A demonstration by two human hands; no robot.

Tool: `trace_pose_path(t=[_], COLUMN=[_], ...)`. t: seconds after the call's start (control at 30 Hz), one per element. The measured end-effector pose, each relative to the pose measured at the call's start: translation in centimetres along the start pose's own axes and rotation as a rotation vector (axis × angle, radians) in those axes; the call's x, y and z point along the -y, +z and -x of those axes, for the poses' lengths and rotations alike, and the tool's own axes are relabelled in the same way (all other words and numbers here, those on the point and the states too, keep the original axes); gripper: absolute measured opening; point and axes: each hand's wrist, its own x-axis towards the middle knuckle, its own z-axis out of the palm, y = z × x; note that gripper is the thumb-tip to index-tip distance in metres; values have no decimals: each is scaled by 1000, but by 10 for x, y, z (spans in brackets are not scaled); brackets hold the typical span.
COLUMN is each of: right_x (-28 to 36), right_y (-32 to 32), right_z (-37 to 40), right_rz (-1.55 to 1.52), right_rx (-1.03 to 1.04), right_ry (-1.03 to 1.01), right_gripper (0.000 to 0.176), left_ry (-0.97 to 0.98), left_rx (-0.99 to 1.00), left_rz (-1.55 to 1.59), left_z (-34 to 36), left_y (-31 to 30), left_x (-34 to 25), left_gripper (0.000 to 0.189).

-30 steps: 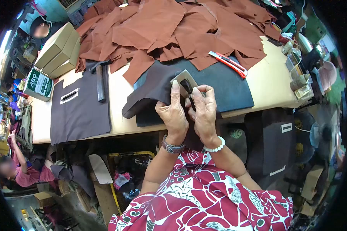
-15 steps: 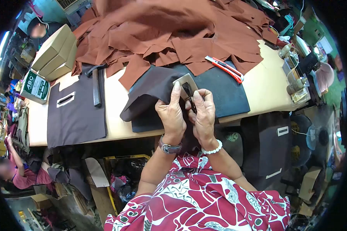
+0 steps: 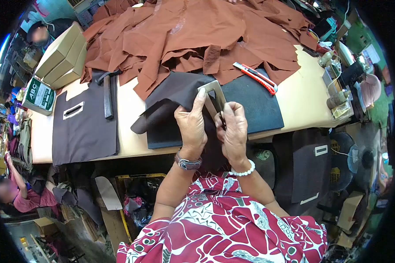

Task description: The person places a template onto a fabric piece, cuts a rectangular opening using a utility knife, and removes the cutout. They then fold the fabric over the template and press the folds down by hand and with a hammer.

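My left hand (image 3: 191, 127) grips a dark brown fabric piece (image 3: 173, 94), its thumb pressed on a beige rectangular frame (image 3: 212, 87) around an opening in the cloth. Close beside it, my right hand (image 3: 233, 131) is closed at the lower end of that frame. A small dark thing (image 3: 223, 119) shows between its fingers; whether it is a tool or a fold of cloth I cannot make out. Under the fabric lies a dark cutting mat (image 3: 256, 109). A red utility knife (image 3: 256, 79) rests on the mat's far right part.
Rust-brown cloth (image 3: 193, 30) is heaped across the back of the table. To the left are a hammer (image 3: 108, 96), another dark piece with a framed slot (image 3: 85, 136), a green-and-white ABC box (image 3: 39, 97) and cardboard boxes (image 3: 63, 55). People sit at the left edge.
My right hand has shifted slightly down and right, with its fingers curled tighter. The dark strip across the framed opening has gone from view there. The far rust-brown cloth has settled flatter.
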Motion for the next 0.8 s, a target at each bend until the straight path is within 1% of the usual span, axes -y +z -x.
trace_pose_path(t=[0.03, 0.07, 0.1, 0.17, 0.2, 0.27, 0.37, 0.4, 0.5, 0.53, 0.63, 0.67, 0.77, 0.8], right_x=[4, 7, 16, 38, 44, 52, 57, 58, 61, 65, 66, 63, 62, 53], right_y=[-2, -5, -8, -12, -12, -12, -10, -9, -3, 1, 6, 9, 24, 25], right_z=[2, 2, 2, -10, -17, -32, -42, -44, -50, -51, -58, -63, -61, -64], right_rz=[-11, 143, 428, 996, 1079, 1242, 1304, 1318, 1327, 1334, 1316, 1244, 1054, 888], right_rx=[5, 82, 95, 226, 291, 423, 506, 514, 562, 564, 589, 568, 470, 428], right_ry=[1, -176, -275, -628, -738, -959, -1007, -1038, -1123, -1088, -954, -970, -513, -355], right_gripper=[29, 39, 41, 38, 39, 41, 48, 40, 32, 25, 21, 13, 12, 16], left_ry=[-15, -5, -13, -30, -10, -33, -6, 14, -6, -3, -10, -22, -66, -76], left_rx=[8, 30, 56, 110, 135, 152, 176, 183, 231, 236, 252, 252, 223, 213], left_rz=[10, -14, -17, -27, -57, -66, -99, -113, -174, -175, -170, -160, -133, -125], left_z=[-2, -3, -3, -3, -2, 1, 4, 5, 6, 6, 5, 4, 4, 5], left_y=[-1, -1, 0, 1, 1, 4, 5, 4, -2, -4, -7, -8, -7, -9], left_x=[-1, -5, -9, -16, -19, -23, -27, -28, -31, -31, -33, -35, -36, -34], left_gripper=[10, 11, 11, 12, 12, 12, 12, 12, 12, 12, 11, 11, 11, 10])
